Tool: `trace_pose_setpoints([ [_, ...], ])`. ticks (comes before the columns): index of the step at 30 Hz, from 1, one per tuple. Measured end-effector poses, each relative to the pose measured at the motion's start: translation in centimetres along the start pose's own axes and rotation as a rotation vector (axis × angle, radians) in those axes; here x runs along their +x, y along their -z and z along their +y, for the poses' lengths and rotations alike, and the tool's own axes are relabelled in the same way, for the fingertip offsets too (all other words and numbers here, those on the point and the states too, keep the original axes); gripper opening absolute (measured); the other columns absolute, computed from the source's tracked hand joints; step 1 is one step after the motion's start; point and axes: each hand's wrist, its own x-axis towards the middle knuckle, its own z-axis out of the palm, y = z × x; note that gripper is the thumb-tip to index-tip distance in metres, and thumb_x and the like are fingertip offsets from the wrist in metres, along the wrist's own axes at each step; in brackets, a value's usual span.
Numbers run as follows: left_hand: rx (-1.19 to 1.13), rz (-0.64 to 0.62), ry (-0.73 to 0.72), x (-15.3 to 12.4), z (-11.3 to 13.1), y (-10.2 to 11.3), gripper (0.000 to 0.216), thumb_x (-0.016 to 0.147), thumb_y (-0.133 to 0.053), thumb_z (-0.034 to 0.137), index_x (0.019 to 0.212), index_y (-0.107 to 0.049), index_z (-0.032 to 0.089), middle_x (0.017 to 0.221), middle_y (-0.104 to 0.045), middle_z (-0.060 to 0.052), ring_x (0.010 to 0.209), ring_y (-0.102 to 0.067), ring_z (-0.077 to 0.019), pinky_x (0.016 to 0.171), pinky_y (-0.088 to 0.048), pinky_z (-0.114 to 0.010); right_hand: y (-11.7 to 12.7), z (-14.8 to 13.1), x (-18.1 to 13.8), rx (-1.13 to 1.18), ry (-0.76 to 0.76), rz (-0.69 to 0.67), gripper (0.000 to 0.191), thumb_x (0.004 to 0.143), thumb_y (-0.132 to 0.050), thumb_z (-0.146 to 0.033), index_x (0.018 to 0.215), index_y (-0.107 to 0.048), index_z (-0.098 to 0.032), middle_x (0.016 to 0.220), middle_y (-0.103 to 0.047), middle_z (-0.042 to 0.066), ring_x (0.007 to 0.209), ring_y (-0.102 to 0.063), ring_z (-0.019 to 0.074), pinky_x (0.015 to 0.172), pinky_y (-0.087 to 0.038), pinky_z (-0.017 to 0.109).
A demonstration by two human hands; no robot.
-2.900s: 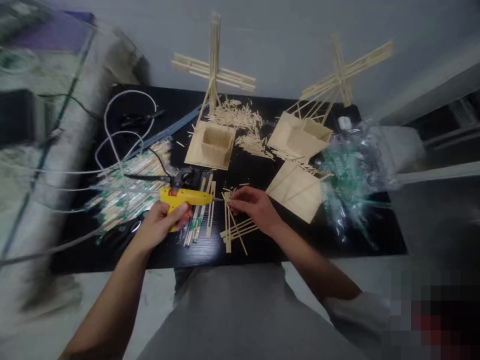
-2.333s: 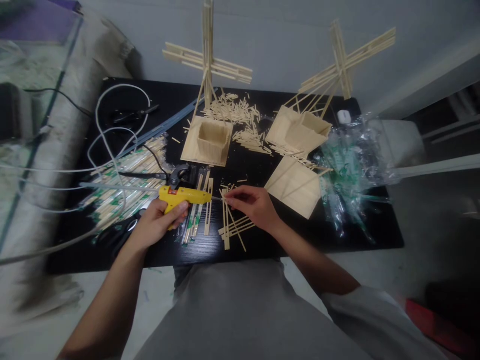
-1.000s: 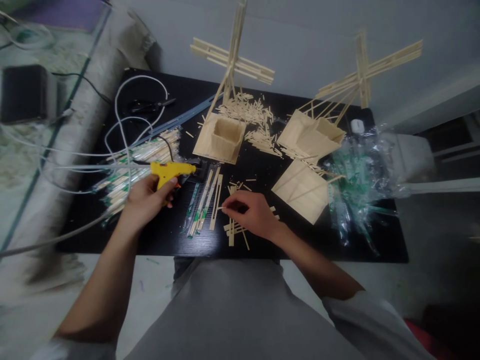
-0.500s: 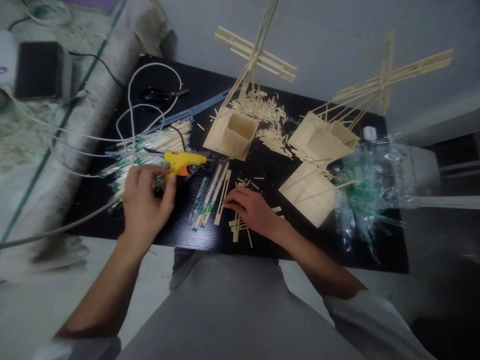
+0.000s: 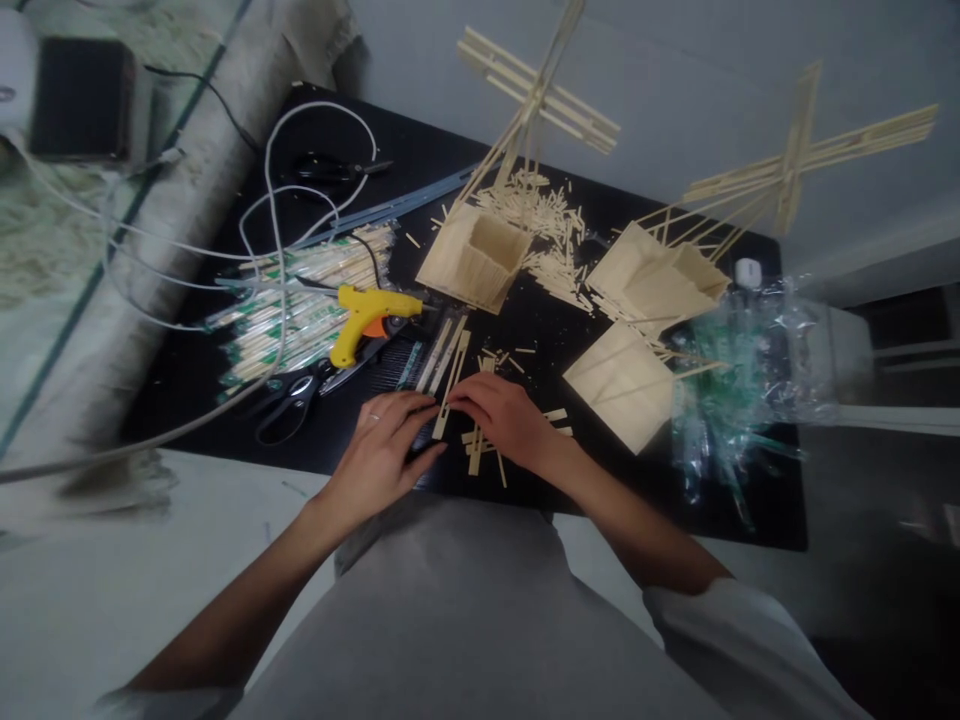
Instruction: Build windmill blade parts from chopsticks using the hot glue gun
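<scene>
My right hand (image 5: 504, 415) is closed, its fingertips pinched at the edge of a narrow frame of light wooden sticks (image 5: 453, 380). From the other side, my left hand (image 5: 386, 450) reaches the same frame with its fingertips; the thumb is spread away from the fingers, and I see nothing held in it. Beside the left hand lie wrapped chopsticks (image 5: 433, 370), partly covered by its fingers. A yellow hot glue gun (image 5: 364, 315) rests farther left, close to black-handled scissors (image 5: 296, 400). More short sticks (image 5: 474, 455) lie crossed under and beside the right hand.
Two wooden stick models with crossed blades (image 5: 476, 260) (image 5: 645, 285) stand at the back, with cut stick bits (image 5: 544, 215) between them. A square wooden panel (image 5: 626, 390) and crumpled clear wrappers (image 5: 720, 410) lie right. White cable (image 5: 274, 210) loops over packed chopsticks (image 5: 300, 320) at left.
My left hand has left the glue gun and moved right to the stick frame by my right hand. The glue gun stays lying on the table. My right hand has barely moved.
</scene>
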Motion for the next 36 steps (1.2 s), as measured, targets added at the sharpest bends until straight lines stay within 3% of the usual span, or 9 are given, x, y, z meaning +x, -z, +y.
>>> trace_pose_setpoints([
  [28, 0.012, 0.061, -0.038, -0.3, -0.6, -0.7, 0.024, 0.102, -0.071, 0.036, 0.121, -0.075, 0.021, 0.130, -0.076, -0.013, 0.126, -0.067, -0.0320, 0.107, -0.050, -0.049, -1.4, 0.1, -0.4, -0.107, 0.059, -0.023, 0.018, 0.111, -0.055, -0.017, 0.105, -0.071, -0.018, 0.102, -0.077, 0.011, 0.101, -0.073, 0.0250, 0.094, -0.061, 0.042],
  [36, 0.002, 0.090, -0.051, -0.2, -0.7, -0.9, 0.022, 0.101, -0.073, 0.035, 0.117, -0.076, 0.020, 0.129, -0.077, -0.013, 0.124, -0.068, -0.0318, 0.105, -0.051, -0.050, -1.6, 0.1, -0.5, -0.168, 0.191, 0.055, 0.019, 0.112, -0.052, -0.017, 0.104, -0.069, -0.016, 0.098, -0.076, 0.011, 0.097, -0.072, 0.0244, 0.090, -0.064, 0.040],
])
